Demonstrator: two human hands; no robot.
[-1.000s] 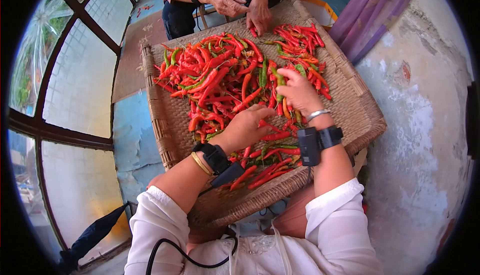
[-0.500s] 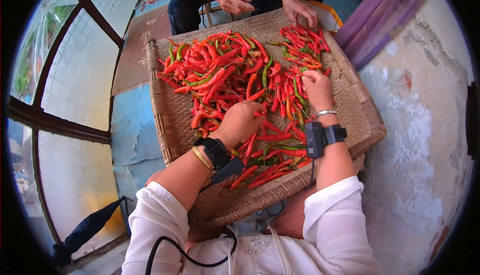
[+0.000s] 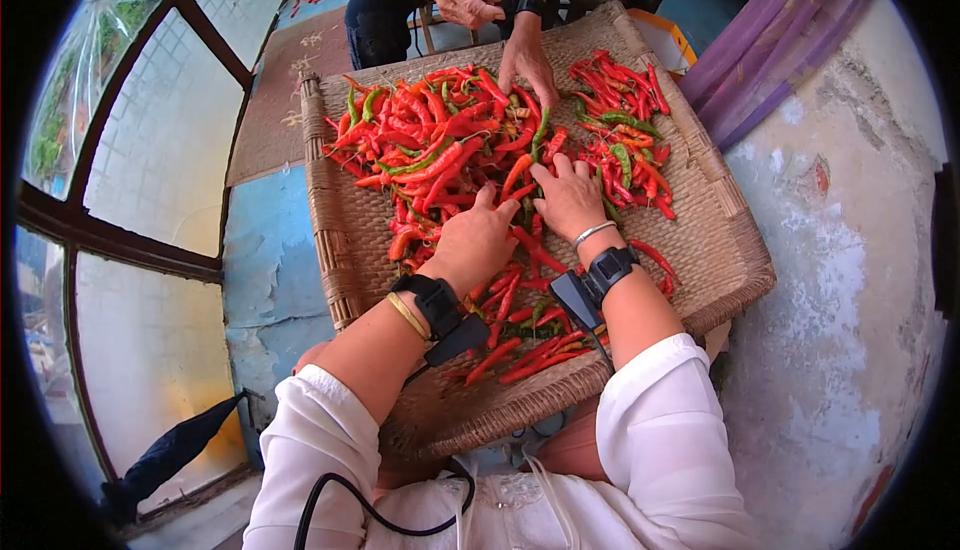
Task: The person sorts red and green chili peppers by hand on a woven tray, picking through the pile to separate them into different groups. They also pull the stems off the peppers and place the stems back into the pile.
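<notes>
Our left hand (image 3: pixel 475 240) lies flat and open on the chillies in the middle of the woven tray (image 3: pixel 720 240). Our right hand (image 3: pixel 568 195) sits just beside it, fingers spread, also gripping nothing. The big pile of chillies (image 3: pixel 430 145) lies just past our fingertips, toward the far edge of the tray. The red chilli (image 3: pixel 527 246) between our hands is nearest, touching the left one. It lies slanted, its long side running from the pile back toward our right wrist.

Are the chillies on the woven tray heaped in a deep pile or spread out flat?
Spread out: the chillies lie in a thin layer, with bare weave of the woven tray showing between them.
</notes>
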